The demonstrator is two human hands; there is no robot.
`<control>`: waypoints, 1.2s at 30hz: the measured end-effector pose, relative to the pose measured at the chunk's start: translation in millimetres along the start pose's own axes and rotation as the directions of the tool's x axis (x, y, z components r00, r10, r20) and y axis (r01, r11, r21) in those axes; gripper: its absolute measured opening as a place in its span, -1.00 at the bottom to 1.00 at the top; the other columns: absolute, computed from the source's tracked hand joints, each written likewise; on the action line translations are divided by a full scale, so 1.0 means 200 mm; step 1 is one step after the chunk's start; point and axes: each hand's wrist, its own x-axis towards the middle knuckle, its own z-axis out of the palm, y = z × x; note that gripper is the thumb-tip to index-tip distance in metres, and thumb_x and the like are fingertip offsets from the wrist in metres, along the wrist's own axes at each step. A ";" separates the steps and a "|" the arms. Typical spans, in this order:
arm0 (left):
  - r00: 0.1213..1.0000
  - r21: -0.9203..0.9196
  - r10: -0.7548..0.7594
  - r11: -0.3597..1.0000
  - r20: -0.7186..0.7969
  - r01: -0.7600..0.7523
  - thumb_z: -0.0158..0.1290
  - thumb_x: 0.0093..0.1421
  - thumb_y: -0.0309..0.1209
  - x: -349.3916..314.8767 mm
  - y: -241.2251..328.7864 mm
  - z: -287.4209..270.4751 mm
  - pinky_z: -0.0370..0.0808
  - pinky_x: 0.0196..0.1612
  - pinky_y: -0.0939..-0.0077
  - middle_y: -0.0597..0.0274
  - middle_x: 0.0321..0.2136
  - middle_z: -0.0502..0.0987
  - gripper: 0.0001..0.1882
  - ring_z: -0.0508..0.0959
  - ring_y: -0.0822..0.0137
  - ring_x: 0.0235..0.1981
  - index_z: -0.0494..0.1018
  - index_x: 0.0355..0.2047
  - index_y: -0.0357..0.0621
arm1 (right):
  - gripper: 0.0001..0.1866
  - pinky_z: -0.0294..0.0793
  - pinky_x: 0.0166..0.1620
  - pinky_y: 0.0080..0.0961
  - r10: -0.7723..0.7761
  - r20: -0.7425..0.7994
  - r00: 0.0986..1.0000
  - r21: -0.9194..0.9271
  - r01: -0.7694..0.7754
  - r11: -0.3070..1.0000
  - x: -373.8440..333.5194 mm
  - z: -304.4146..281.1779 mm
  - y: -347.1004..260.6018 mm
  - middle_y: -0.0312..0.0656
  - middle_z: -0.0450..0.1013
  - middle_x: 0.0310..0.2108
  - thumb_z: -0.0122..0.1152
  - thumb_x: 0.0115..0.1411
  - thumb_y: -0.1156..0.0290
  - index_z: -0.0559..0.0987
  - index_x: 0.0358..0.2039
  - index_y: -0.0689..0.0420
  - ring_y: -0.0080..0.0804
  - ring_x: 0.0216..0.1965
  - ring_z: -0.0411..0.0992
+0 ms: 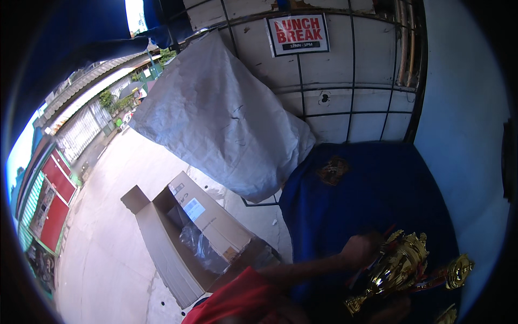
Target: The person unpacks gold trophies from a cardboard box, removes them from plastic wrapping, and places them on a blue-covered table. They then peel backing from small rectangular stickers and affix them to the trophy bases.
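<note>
A shiny gold trophy cup (396,264) with ornate handles lies tilted at the lower right, in front of a dark blue cloth (367,200). My left hand (362,249) reaches in from a red sleeve and is closed beside the cup's upper left side. A thin reddish strip or stick shows at its fingers; what it grips is too dark to make out. Below the cup, my right hand (393,310) is in deep shadow close to it, its fingers hidden. Another gold ornate piece (458,271) stands out to the right, joined by a reddish stem.
An open cardboard box (213,216) with clear plastic (200,248) inside stands left of my arm. A grey-white sheet (226,113) hangs over a wire grid (353,81) bearing a printed sign (298,35). A pale blue wall (469,108) rises at right; a concrete street (108,232) runs left.
</note>
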 end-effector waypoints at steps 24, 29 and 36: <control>0.924 -0.577 0.124 0.808 0.363 0.118 0.13 0.19 -0.35 -0.33 0.40 -0.25 0.57 -0.17 0.12 -0.07 -0.28 0.62 -0.72 0.65 -0.04 -0.22 0.55 -0.15 -0.27 | -0.77 0.53 -0.14 -0.42 -0.174 0.613 0.771 0.245 0.024 0.969 -0.03 -0.15 -0.55 -0.12 0.52 -0.24 0.41 0.19 0.40 0.62 -0.25 0.31 -0.30 -0.23 0.49; 0.940 -0.576 0.066 0.803 0.335 0.149 0.10 0.30 -0.52 -0.22 0.50 -0.33 0.61 -0.17 0.33 -0.07 -0.25 0.66 -0.75 0.69 0.15 -0.20 0.56 -0.05 -0.35 | -0.68 0.50 -0.15 -0.53 -0.170 0.602 0.780 0.220 0.042 0.975 -0.06 -0.19 -0.65 -0.09 0.47 -0.21 0.29 0.20 0.66 0.51 -0.03 0.27 -0.34 -0.22 0.49; 0.689 -0.596 -0.154 0.393 0.708 0.701 0.02 0.35 -0.60 -0.13 0.57 -0.31 0.56 -0.19 0.57 0.11 -0.25 0.66 -0.73 0.61 0.48 -0.27 0.53 0.01 -0.46 | -0.75 0.51 -0.18 -0.58 0.069 0.630 0.774 0.317 -0.337 0.886 0.01 -0.28 -0.67 -0.12 0.50 -0.17 0.19 0.27 0.68 0.57 -0.03 0.32 -0.51 -0.19 0.51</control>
